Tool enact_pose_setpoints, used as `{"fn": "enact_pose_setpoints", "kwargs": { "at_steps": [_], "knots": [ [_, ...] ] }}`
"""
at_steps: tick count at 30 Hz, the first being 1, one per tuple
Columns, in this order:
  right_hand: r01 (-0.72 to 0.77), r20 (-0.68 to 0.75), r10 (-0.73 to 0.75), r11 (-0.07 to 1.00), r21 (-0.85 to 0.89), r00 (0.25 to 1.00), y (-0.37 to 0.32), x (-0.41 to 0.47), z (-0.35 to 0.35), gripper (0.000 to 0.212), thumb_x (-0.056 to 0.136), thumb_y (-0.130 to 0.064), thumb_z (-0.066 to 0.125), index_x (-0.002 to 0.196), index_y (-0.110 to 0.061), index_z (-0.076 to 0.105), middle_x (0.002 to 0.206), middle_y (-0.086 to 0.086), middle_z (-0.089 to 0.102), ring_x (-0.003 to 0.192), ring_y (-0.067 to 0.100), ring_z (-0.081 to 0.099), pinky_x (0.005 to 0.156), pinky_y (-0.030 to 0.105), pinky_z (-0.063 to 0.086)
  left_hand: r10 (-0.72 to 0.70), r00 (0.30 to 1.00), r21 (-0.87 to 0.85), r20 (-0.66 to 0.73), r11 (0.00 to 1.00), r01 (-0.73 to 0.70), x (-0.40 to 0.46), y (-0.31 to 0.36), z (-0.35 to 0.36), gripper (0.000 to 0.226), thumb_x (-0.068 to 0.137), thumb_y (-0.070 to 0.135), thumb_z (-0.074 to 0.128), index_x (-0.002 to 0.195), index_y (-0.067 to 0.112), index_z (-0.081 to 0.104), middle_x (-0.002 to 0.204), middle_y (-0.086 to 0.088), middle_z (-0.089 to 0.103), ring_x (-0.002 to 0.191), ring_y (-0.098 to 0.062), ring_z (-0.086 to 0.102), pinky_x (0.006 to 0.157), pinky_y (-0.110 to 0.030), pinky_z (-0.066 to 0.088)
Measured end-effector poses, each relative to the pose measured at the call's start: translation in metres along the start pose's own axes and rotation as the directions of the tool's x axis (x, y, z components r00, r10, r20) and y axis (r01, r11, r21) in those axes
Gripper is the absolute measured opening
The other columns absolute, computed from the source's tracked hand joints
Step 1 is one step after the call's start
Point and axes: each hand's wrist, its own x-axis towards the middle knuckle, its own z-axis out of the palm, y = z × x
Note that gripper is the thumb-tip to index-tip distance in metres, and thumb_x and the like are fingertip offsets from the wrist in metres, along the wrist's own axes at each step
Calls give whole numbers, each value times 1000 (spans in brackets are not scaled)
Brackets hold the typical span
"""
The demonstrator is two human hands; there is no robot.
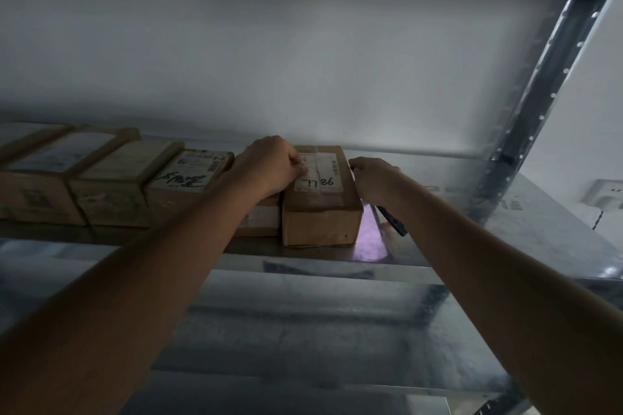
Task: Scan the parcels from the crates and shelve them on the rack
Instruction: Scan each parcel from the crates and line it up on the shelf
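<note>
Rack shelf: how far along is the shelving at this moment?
Done: a row of parcels sits on the shelf. In hand: left hand and right hand set the box marked 7786 at the row's end. Left: crates aren't visible, so remaining count unknown.

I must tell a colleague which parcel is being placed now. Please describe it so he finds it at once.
Look at the metal rack and its shelf with a row of cardboard boxes. The parcel is the last box at the right end, between both hands. Its label has "7786" handwritten on it.
</note>
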Motion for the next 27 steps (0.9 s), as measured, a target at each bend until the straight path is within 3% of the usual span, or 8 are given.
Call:
{"fn": "enact_pose_setpoints", "kwargs": {
  "at_steps": [2,5,9,15,19,23,27],
  "knots": [
    [-10,-105,8,1000,-17,994,5,-6,2,58,107,-8,48,156,-38,43,150,2,58,132,33,53,109,52,46,18,1000,12,12,1000,-19,-2,0,-1,32,99,40,73,122,18,79,128,-6,75,113,-24,69,102,-44,56],
    [27,-221,-25,1000,4,975,12,-23,1,56,111,-20,44,161,-43,33,149,9,58,125,38,55,105,51,49,68,998,44,15,997,-69,-6,2,-1,35,106,39,63,129,17,75,132,-11,71,115,-27,68,101,-48,56],
    [31,-282,-44,998,-52,958,21,-42,2,33,111,-31,42,144,-30,47,130,14,66,115,40,60,97,51,48,190,980,130,65,972,-197,-12,7,1,41,111,37,47,143,18,64,141,-12,61,124,-31,60,104,-53,52],
    [-37,-422,-3,996,-85,907,41,-93,12,30,109,-45,32,130,-36,51,112,12,68,104,39,61,75,45,35,352,934,86,62,930,-357,-31,34,6,29,109,28,45,108,14,71,116,-9,64,103,-28,63,90,-48,56],
    [-88,-481,38,993,-80,876,58,-146,12,24,109,-46,33,130,-43,44,119,14,69,107,40,61,76,48,36,428,902,32,54,902,-430,-48,63,13,33,109,29,44,119,13,71,130,-12,64,114,-34,63,99,-49,54],
    [-183,-518,113,979,-86,848,77,-196,7,25,110,-45,34,135,-45,40,127,18,66,109,41,59,82,52,38,502,862,-10,70,865,-502,-75,98,21,34,108,32,45,125,17,70,132,-13,64,116,-36,64,99,-50,54],
    [-252,-541,170,965,-80,824,103,-256,1,37,112,-43,35,149,-41,37,135,22,60,117,45,52,89,53,43,574,807,-29,139,817,-576,-108,139,29,54,101,46,36,134,18,67,137,-13,64,120,-37,64,102,-51,53]
  ]
}}
